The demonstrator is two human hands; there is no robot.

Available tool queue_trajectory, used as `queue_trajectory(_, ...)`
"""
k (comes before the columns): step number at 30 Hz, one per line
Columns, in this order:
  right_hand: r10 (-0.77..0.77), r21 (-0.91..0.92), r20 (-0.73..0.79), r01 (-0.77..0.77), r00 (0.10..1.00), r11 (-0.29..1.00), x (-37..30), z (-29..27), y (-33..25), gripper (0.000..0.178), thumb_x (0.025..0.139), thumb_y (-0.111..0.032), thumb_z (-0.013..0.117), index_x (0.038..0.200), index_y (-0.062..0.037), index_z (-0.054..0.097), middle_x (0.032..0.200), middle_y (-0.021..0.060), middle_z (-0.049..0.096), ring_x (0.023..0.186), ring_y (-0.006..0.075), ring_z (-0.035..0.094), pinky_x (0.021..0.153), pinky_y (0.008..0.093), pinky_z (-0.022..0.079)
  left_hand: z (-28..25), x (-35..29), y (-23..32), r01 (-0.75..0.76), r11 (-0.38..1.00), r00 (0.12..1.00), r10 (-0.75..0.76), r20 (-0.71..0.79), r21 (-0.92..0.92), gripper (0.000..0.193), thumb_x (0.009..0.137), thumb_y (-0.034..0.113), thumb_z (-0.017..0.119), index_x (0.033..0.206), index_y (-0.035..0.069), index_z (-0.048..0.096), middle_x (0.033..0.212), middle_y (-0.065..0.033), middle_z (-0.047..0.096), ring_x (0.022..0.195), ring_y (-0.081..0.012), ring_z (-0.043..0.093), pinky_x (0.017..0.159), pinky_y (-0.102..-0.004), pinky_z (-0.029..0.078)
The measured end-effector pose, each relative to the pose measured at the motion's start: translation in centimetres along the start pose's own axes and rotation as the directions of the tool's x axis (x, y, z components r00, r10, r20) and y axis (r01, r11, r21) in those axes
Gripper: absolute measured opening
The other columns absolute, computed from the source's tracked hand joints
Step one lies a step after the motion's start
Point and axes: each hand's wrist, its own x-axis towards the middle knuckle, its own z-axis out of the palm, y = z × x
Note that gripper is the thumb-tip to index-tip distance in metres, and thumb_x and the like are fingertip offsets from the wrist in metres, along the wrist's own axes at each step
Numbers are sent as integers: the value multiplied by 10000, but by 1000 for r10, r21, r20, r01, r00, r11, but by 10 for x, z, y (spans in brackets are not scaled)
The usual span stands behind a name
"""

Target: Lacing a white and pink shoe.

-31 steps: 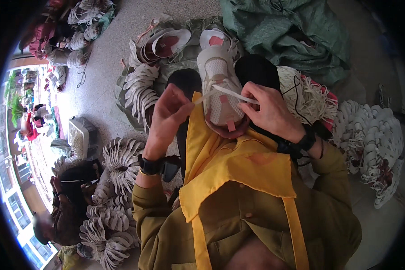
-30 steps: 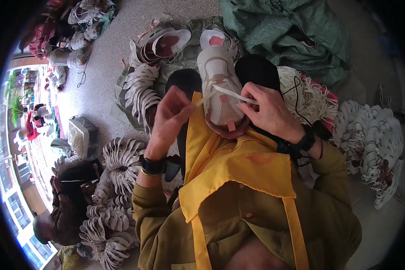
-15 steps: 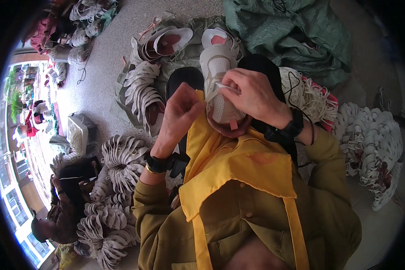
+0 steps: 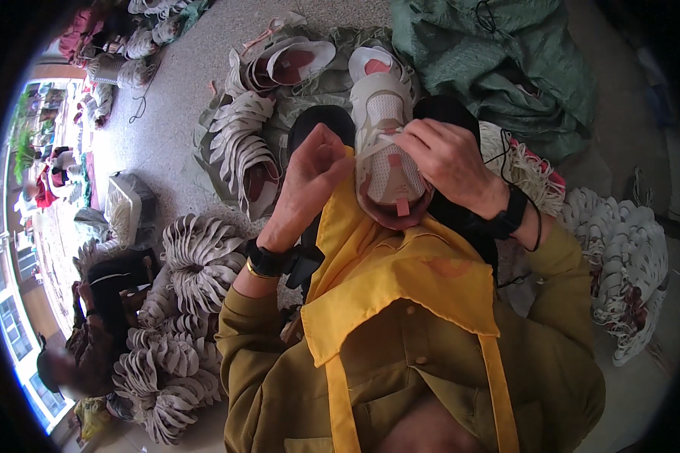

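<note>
A pale white and beige shoe upper (image 4: pixel 385 113) with mesh panels and a pink collar lies toe away from me, between my knees. Above its throat my right hand (image 4: pixel 449 162) is closed in a pinch on a white shoelace (image 4: pixel 373 148). This lace slants across the upper toward its left edge, close to the fingertips of my left hand (image 4: pixel 315 177). My left hand is also closed, thumb against fingers, beside the upper; what it pinches is mostly hidden. Part of a yellow apron (image 4: pixel 400 302) lies under the collar.
Stacked shoe uppers (image 4: pixel 242 143) curve along a green sheet at the far left. A green sack (image 4: pixel 499 68) lies at the far right. Bundled uppers (image 4: pixel 619 264) sit on the right, more bundles (image 4: pixel 200 260) on the left. Another person (image 4: pixel 91 340) sits at the lower left.
My right hand has shifted slightly right and down with the lace, away from my left hand. The view has shifted a little; the upper now appears farther right.
</note>
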Motion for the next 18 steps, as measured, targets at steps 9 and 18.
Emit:
queue_trajectory(9, 159, 44, 70, -162, 985, 986, -39, -11, -6, 199, 832, -15, 652, 1030, -17, 639, 910, 86, 580, 661, 241, 672, 563, 332, 538, -7, 4, -10, -125, 955, 992, 121, 30, 270, 135, 897, 0, 677, 972, 35, 569, 827, -10, 580, 807, -62, 555, 712, -248, 472)
queue_trajectory(18, 272, 65, 3, -272, 962, 960, -50, -22, -2, 164, 852, 30, 666, 1010, -13, 664, 912, 81, 622, 670, 247, 681, 557, 343, 534, -2, 0, 1, -336, 579, 893, 447, 55, 743, 105, 896, 3, 657, 913, 22, 555, 831, -149, 539, 769, -391, 588, 630, -433, 478)
